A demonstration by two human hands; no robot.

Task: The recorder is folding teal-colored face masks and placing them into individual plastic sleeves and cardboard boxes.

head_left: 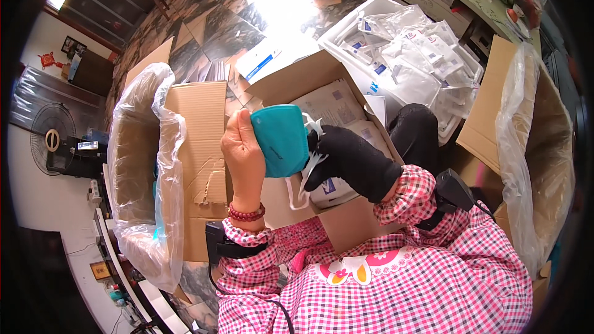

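Observation:
A teal folded face mask (281, 140) is held up over an open cardboard box (352, 226). My bare left hand (242, 148) pinches its left edge, the thumb lying against the front. At the mask's right edge is my right hand (352, 159) in a black glove, its fingers closed around the white ear loops (314, 162). One loop hangs down below the mask. Inside the box under my hands lie several flat white packets (331, 105), partly covered by the right hand.
A white plastic tub (337, 32) heaped with sealed white packets (411, 49) stands at the back right. Large cardboard boxes with clear plastic liners flank me, with one liner (139, 235) on the left and another (520, 148) on the right. A black fan (52, 140) is far left.

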